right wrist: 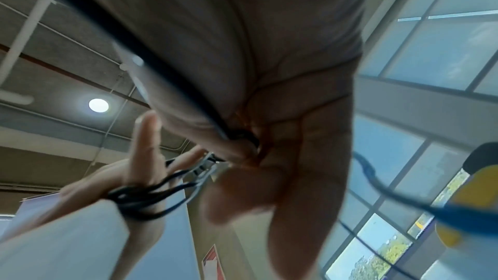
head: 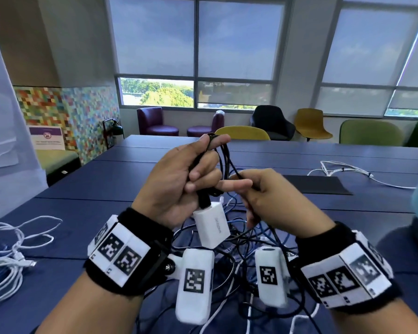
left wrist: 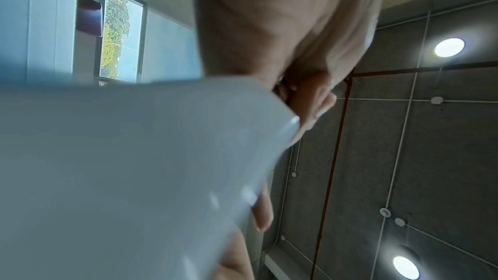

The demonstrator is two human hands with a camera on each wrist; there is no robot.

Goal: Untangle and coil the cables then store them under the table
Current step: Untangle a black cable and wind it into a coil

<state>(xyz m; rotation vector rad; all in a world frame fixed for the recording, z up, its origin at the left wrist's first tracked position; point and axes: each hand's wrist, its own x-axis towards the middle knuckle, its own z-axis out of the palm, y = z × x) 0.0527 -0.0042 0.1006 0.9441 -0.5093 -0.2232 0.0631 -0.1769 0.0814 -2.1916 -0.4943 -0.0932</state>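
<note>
A person's left hand [head: 176, 179] is gripping looped black cable [head: 223, 160] with its white adapter [head: 211, 225] dangling, while the right hand [head: 268, 196] is pinching one strand above the blue table [head: 82, 189].

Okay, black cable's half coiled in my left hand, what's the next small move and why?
Probably lay one more loop: the left hand grips the coil, the right hand pinches the black cable, which still runs into the tangle.
</note>
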